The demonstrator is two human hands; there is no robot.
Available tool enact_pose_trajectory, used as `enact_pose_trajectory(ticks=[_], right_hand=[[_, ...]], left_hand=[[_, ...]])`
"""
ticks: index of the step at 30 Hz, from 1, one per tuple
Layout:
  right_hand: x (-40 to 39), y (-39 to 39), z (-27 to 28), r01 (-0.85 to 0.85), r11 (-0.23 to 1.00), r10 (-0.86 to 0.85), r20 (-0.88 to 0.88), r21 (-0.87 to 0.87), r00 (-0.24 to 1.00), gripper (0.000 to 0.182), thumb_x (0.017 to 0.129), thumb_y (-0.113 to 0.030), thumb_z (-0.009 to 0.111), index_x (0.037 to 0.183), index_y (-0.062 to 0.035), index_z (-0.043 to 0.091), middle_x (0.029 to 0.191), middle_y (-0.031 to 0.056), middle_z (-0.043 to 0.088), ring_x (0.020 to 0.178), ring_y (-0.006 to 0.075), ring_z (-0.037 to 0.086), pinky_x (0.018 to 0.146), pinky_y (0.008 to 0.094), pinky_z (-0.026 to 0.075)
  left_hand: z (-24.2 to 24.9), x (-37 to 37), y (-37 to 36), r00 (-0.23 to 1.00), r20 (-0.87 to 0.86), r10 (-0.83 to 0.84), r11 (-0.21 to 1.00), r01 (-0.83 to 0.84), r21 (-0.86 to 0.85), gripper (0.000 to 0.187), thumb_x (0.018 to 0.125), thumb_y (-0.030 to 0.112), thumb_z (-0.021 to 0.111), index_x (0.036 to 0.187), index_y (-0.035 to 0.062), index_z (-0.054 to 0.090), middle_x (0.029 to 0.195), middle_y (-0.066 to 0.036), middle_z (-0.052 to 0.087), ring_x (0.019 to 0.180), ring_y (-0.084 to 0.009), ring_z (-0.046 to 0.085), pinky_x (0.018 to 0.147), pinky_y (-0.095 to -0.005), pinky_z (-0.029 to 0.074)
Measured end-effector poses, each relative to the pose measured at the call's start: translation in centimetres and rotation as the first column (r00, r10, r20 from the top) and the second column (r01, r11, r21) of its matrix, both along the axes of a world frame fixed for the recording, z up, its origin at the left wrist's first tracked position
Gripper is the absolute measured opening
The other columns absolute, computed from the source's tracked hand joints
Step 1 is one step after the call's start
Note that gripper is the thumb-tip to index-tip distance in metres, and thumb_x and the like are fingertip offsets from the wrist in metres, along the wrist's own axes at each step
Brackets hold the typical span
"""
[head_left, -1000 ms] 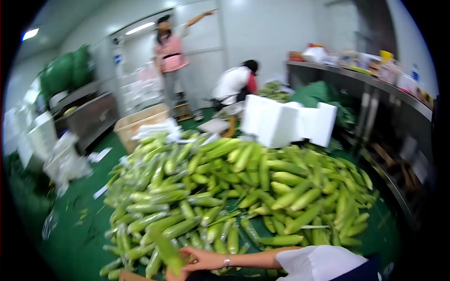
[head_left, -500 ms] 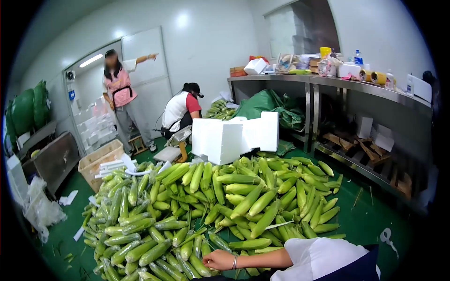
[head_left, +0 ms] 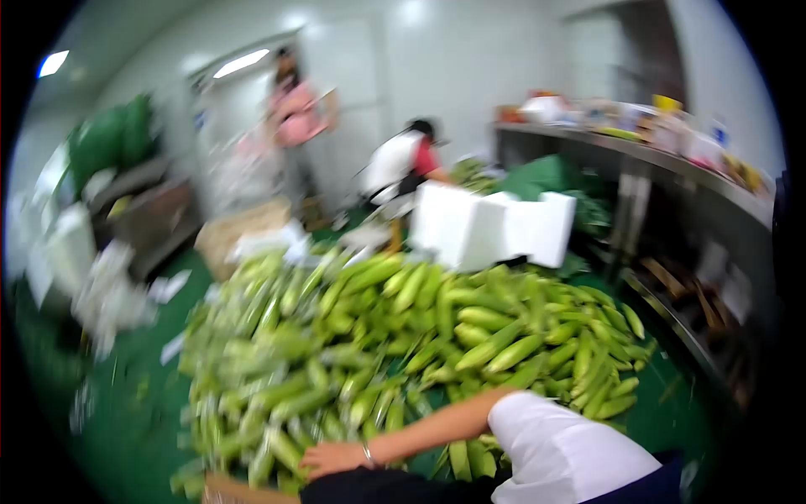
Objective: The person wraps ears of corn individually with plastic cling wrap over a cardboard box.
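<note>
A broad heap of green corn cobs in husks (head_left: pixel 491 340) covers the floor in front of me. On its left side, many cobs are wrapped in clear plastic (head_left: pixel 285 395). My right hand (head_left: pixel 332 460), with a bracelet at the wrist, reaches across to the near left edge of the heap. Its fingers are blurred against the wrapped cobs, and whether they hold one cannot be made out. Close by, at the bottom edge, is a brown cardboard edge (head_left: pixel 248 491). My left hand is not in the picture.
White foam boxes (head_left: pixel 491 227) stand behind the heap. A crouching person (head_left: pixel 399 164) and a standing person in pink (head_left: pixel 298 118) are farther back. A loaded metal shelf (head_left: pixel 646 151) runs along the right. A beige crate (head_left: pixel 243 231) and plastic bags (head_left: pixel 113 294) are left.
The view has swung left and blurred. My right hand has moved left and toward the near edge. The standing person's outstretched arm has come down, and the cardboard edge has appeared.
</note>
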State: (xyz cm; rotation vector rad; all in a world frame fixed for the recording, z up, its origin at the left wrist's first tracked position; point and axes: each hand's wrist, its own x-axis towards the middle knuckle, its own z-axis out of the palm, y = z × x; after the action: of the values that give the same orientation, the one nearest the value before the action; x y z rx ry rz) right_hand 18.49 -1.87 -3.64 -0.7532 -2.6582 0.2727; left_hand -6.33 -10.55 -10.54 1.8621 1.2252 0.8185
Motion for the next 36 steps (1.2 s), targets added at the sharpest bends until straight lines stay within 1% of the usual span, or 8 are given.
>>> enact_pose_trajectory(ticks=[3,12,15,25,28,32,34,36], right_hand=[[-3.6,1.4,1.1,-0.331,0.899,0.397,0.216,-0.286,0.892,0.033,0.088,-0.022,0.053,0.118,-0.0078,0.057,0.105,0.0151,0.063,0.100,0.0346,0.060,0.085,0.0453,0.048],[-14.4,3.2,-4.7,-0.263,0.514,0.550,0.078,-0.817,0.832,0.048,0.087,-0.036,0.068,0.118,-0.0021,0.053,0.106,0.0208,0.063,0.101,0.0367,0.061,0.087,0.0417,0.048],[-15.4,3.6,-2.4,-0.256,0.508,0.374,-0.057,-0.823,0.926,0.049,0.087,-0.033,0.068,0.119,-0.0016,0.050,0.111,0.0212,0.060,0.103,0.0356,0.059,0.088,0.0401,0.048],[-32.8,5.8,-3.9,-0.431,0.898,0.437,0.066,-0.094,0.897,0.057,0.079,-0.034,0.073,0.123,-0.0067,0.050,0.108,0.0139,0.055,0.099,0.0312,0.058,0.081,0.0428,0.050],[-31.3,4.7,-4.7,-0.416,0.909,0.416,0.070,-0.024,0.906,0.058,0.077,-0.035,0.074,0.124,-0.0096,0.052,0.107,0.0111,0.056,0.098,0.0281,0.058,0.082,0.0394,0.051],[-31.2,3.7,-4.7,-0.488,0.841,0.526,0.143,-0.235,0.838,0.062,0.074,-0.037,0.076,0.125,-0.0100,0.053,0.107,0.0089,0.056,0.101,0.0281,0.055,0.083,0.0393,0.050],[-31.4,4.1,-3.3,-0.526,0.820,0.566,0.182,-0.226,0.804,0.065,0.075,-0.035,0.076,0.127,-0.0065,0.051,0.108,0.0102,0.056,0.106,0.0301,0.053,0.090,0.0403,0.047],[-29.7,3.9,-2.5,-0.442,0.881,0.455,0.044,-0.169,0.889,0.063,0.075,-0.033,0.076,0.126,-0.0053,0.052,0.109,0.0116,0.056,0.106,0.0313,0.053,0.091,0.0404,0.045]], left_hand=[[0.3,-0.8,-1.0,0.967,-0.104,0.231,0.922,-0.183,0.341,0.050,0.072,0.016,0.080,0.117,0.0020,0.061,0.107,-0.020,0.067,0.101,-0.0352,0.065,0.086,-0.0395,0.051],[1.5,-10.0,-8.6,0.495,0.299,0.816,0.565,-0.792,-0.232,0.048,0.074,0.022,0.082,0.112,0.0015,0.060,0.096,-0.009,0.065,0.079,-0.0159,0.061,0.068,-0.0280,0.050],[3.2,-16.3,-10.6,0.136,-0.275,0.952,0.210,-0.942,0.262,0.043,0.075,0.020,0.081,0.102,-0.0009,0.056,0.085,-0.013,0.062,0.071,-0.0224,0.062,0.062,-0.0344,0.050],[-0.3,-20.1,-10.2,0.430,-0.560,0.708,0.637,-0.732,0.244,0.038,0.090,0.031,0.062,0.067,0.0021,0.054,0.056,-0.014,0.059,0.051,-0.0304,0.060,0.049,-0.0421,0.047],[5.6,-21.0,-11.0,0.387,0.154,0.909,0.371,-0.584,-0.722,0.038,0.098,0.020,0.052,0.063,0.0036,0.054,0.053,-0.005,0.055,0.047,-0.0127,0.053,0.045,-0.0294,0.044],[4.7,-21.1,-5.9,0.085,0.606,0.791,0.473,-0.714,-0.517,0.029,0.096,0.016,0.054,0.071,0.0025,0.058,0.073,-0.011,0.062,0.066,-0.0191,0.062,0.061,-0.0330,0.050],[-0.2,-21.5,-2.2,0.608,0.045,0.793,0.509,-0.700,0.500,0.018,0.095,0.015,0.054,0.087,0.0025,0.063,0.091,-0.013,0.063,0.085,-0.0263,0.063,0.072,-0.0377,0.050],[1.1,-20.0,-1.6,0.629,-0.069,0.775,0.594,-0.686,0.420,0.015,0.094,0.015,0.054,0.094,0.0036,0.063,0.095,-0.013,0.062,0.089,-0.0292,0.061,0.074,-0.0387,0.049]])
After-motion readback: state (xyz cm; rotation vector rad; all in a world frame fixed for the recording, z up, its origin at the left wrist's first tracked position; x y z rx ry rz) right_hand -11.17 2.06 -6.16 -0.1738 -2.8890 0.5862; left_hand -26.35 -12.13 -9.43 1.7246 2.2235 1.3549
